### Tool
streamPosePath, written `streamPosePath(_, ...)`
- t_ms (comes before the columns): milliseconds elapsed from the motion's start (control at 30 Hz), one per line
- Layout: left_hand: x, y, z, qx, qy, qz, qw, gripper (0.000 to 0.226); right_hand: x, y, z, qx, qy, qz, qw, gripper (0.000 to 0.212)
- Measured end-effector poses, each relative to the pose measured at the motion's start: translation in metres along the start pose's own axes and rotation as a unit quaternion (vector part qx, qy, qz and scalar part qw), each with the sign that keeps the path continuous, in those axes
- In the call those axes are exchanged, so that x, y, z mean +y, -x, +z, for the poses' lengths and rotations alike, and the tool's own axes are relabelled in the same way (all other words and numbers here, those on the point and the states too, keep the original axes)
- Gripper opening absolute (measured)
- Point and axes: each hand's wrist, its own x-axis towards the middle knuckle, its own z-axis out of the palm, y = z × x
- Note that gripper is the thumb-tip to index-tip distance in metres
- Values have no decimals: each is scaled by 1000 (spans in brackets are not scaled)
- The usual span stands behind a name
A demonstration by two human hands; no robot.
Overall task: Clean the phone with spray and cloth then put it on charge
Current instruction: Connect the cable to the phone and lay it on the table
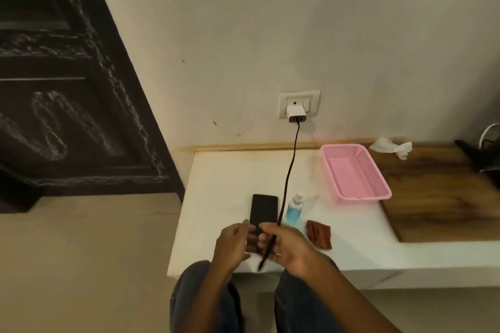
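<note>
Black phone point(263, 211) lying flat, screen up and dark, on the white counter point(221, 184), near its front edge. Lower end of the phone gripped by the left hand point(232, 244), fingers curled round its left side. Right hand point(286, 246) just beside it at 3 o'clock, fingers curled and pinching the black braided charging cable point(290, 165), whose free end pokes out below the hand toward 6 o'clock. Plug tip too blurred to make out; cannot tell whether it touches the phone.

Cable running up toward 12 o'clock to a white charger point(296, 113), plugged into a white wall socket point(299, 104) above the counter.

At 3 o'clock of the phone, just past the cable: small clear spray bottle point(293, 211) with blue liquid and a white nozzle, upright. No readable label on it; no brand or writing legible anywhere, phone and charger included.

At 4 o'clock of the bottle: folded reddish-brown cloth point(319, 232), flat on the counter, near the right wrist.

At 1 o'clock of the bottle: pink plastic mesh basket point(378, 178), straddling the seam between the white counter and a dark wooden surface point(438, 197). Crumpled white tissue point(391, 146) at 1 o'clock of the basket, against the wall. Dark object with a white cord point(484, 149) at the far right edge, cut off.

Dark carved door point(67, 89) at 9 o'clock. Knees in blue jeans point(200, 300) at the bottom.
</note>
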Motion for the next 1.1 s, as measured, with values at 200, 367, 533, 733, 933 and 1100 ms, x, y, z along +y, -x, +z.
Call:
streamPosePath(200, -26, -7, 5, 35, -37, 12, 999, 12, 45, -4, -8, 54, 54, 14, 997, 21)
streamPosePath(367, -39, -24, 15, 12, -55, -7, 998, 30, 60, -36, -7, 148, 196, -60, 967, 47)
streamPosePath(533, -50, -40, 19, -18, 4, -97, 995, 52, 62, -61, -6, 230, 235, -66, 942, 30)
streamPosePath(733, -60, -57, 20, -10, 40, -124, 991, 24, 63, -77, -12, 218, 249, -30, 943, 34)
streamPosePath(933, -71, -61, 22, 105, 59, -116, 986, 32, 68, -73, -15, 230, 227, -78, 943, 26)
streamPosePath(1100, -71, -64, 23, 127, 119, -130, 976, 38, 67, -60, -12, 214, 226, -117, 943, 24)
